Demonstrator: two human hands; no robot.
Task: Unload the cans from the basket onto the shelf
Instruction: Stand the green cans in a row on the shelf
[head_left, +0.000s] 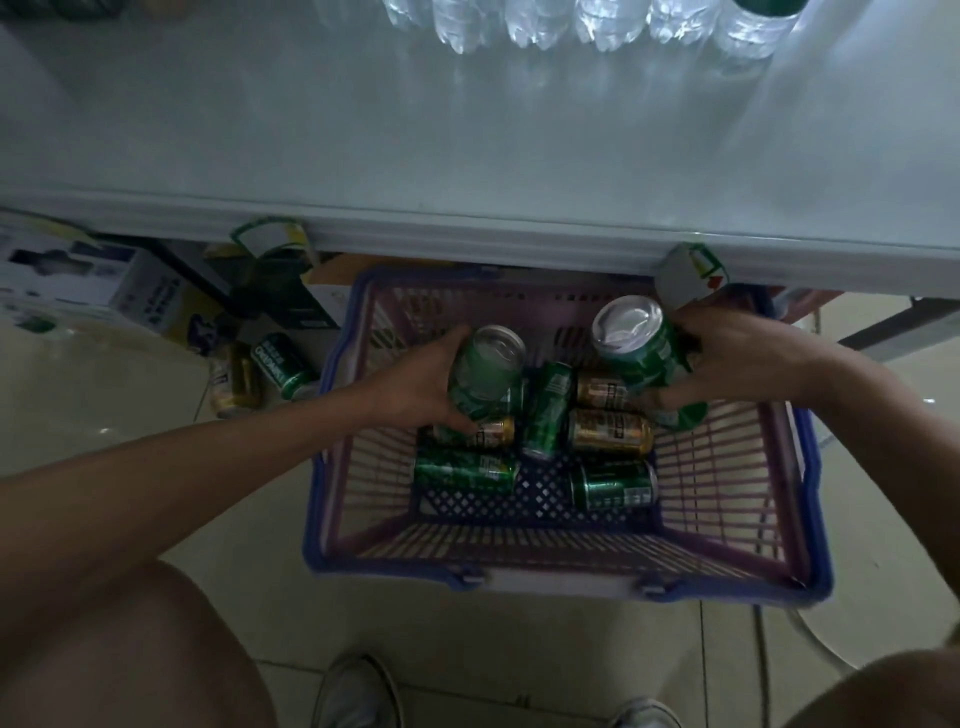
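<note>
Pale, glossy shelf (467, 156) is filling the upper part of my view, with clear water bottles (608, 26) standing in a row along its far edge. The wide bare run in front of them is, I judge, where the cans are going. Just under the shelf's near edge the basket (566, 584) is sitting on the tiled floor (519, 649). It has a blue rim and pinkish slatted walls, and it is tucked in close, which is keeping each lift short.

I am reaching in with both arms at once. My left hand (415, 395) is wrapping its fingers round the side of a green can (485, 374) near the basket's left wall, lid tipped toward me, over the pile. My right hand (727, 358) is gripping a second green can (639, 343) by its body near the far right corner, silver top facing the camera. Another green shape is showing under those fingers, and I cannot tell whether it is a third can in the grip. Gripping by the body is leaving the bases free for setting down upright.

Six loose cans (610, 431), green and gold, are lying on the basket's bottom, so I reckon the unloading is far from finished. Two stray cans (260, 374) are lying on the floor off the basket's left side.
</note>
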